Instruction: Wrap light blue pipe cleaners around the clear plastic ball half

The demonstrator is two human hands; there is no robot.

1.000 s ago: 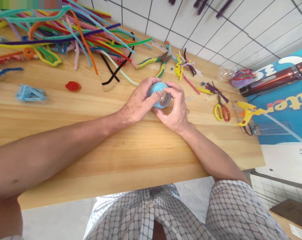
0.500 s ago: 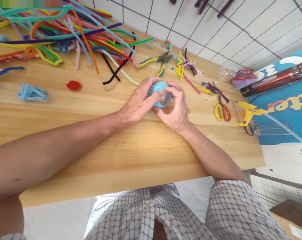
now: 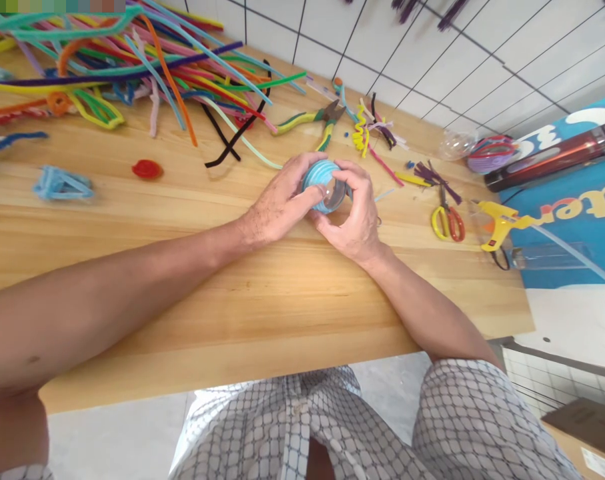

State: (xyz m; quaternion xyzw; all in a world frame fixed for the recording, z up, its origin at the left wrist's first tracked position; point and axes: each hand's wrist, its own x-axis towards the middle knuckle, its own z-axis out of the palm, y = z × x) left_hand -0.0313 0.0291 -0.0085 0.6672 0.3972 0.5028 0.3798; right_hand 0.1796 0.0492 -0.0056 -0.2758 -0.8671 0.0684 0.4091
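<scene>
A small clear ball wrapped in light blue pipe cleaner [image 3: 322, 180] is held just above the wooden table [image 3: 232, 293], between both hands. My left hand [image 3: 277, 207] grips it from the left, thumb pressed on the blue winding. My right hand [image 3: 355, 213] closes round it from the right, fingers curled over the top. The lower part of the ball shows bare clear plastic.
A big heap of coloured pipe cleaners [image 3: 132, 73] covers the far left. Pliers [image 3: 322, 120], yellow-handled scissors [image 3: 447, 220], a yellow glue gun [image 3: 497, 223], a red coil [image 3: 147, 169], a blue bent shape [image 3: 62, 185] and a second clear ball [image 3: 457, 143] lie around.
Both hands have stayed on the ball; it has turned slightly between the fingers. The view has shifted a little.
</scene>
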